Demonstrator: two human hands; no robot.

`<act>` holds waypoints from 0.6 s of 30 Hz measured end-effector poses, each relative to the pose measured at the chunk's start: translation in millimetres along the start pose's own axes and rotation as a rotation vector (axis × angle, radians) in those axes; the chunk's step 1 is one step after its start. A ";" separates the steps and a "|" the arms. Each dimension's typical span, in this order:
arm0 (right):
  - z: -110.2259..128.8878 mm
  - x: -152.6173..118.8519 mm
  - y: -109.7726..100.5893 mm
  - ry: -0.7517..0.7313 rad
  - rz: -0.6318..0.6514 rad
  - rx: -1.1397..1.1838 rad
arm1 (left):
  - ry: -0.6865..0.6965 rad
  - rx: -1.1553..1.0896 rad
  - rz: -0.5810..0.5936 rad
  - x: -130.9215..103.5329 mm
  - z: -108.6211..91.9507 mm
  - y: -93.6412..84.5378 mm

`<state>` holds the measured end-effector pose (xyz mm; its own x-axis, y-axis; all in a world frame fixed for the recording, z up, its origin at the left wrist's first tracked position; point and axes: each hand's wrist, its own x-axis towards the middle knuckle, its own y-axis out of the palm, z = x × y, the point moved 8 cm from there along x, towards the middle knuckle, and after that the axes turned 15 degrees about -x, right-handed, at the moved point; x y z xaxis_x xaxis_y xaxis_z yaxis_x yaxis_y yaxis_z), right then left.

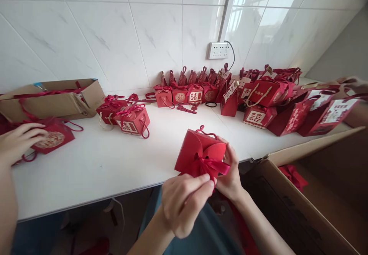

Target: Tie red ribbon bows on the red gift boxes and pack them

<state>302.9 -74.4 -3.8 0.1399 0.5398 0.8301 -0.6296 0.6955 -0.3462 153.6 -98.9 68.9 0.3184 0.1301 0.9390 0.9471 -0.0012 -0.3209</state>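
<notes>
Box (pixel 186 149), tilted, at table's (pixel 115 170) front edge, gripped in right hand (pixel 232 174), fingers curled round its side, forearm angled toward table. Left hand (pixel 185 201) by same table edge, knuckles up, thumb and fingers pinching ribbon (pixel 220 166).

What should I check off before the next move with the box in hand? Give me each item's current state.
1. Right hand supporting the red box: ok, it grips the box's right side.
2. Left hand on the ribbon bow: ok, fingers pinch near its lower end.
3. Ribbon bow knotted firmly: cannot tell, the left hand hides part of it.
4. Cord handle free of both hands: ok, it sticks up at the box's far edge.
5. Co-worker's hand out of the way: ok, it rests on another box at far left.
6. Bottom of the red box closed: cannot tell, it is hidden.
</notes>
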 end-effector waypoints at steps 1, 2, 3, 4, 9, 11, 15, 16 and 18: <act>1.6 1.4 -2.8 0.006 -0.026 -0.003 | 0.009 0.007 -0.008 -0.3 -4.3 -2.3; 3.1 2.9 -4.9 0.010 -0.039 -0.007 | 0.010 0.007 -0.021 -0.1 -7.2 -4.7; 4.7 4.2 -6.4 0.011 -0.043 -0.011 | 0.010 0.003 -0.030 0.6 -9.4 -6.5; 6.4 5.4 -7.4 0.007 -0.041 -0.013 | 0.008 0.000 -0.035 1.7 -10.7 -7.4; 11.1 6.2 -13.1 -0.005 -0.054 0.006 | 0.005 -0.031 -0.036 8.7 -14.9 -7.7; 10.5 5.3 -14.5 0.006 -0.059 0.002 | 0.009 -0.031 -0.040 10.1 -16.5 -8.4; 7.9 4.8 -14.3 0.039 -0.031 0.016 | -0.019 -0.015 -0.038 9.4 -15.0 -10.7; 7.6 5.0 -14.3 0.044 -0.022 0.019 | -0.028 -0.011 -0.036 9.0 -14.0 -11.2; 7.2 5.5 -15.0 0.047 -0.010 0.014 | -0.038 0.002 -0.051 8.7 -11.4 -13.0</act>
<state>307.6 -85.3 9.1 0.1816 0.5545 0.8121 -0.6386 0.6945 -0.3313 144.5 -109.1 82.6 0.2683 0.1679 0.9486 0.9619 0.0078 -0.2734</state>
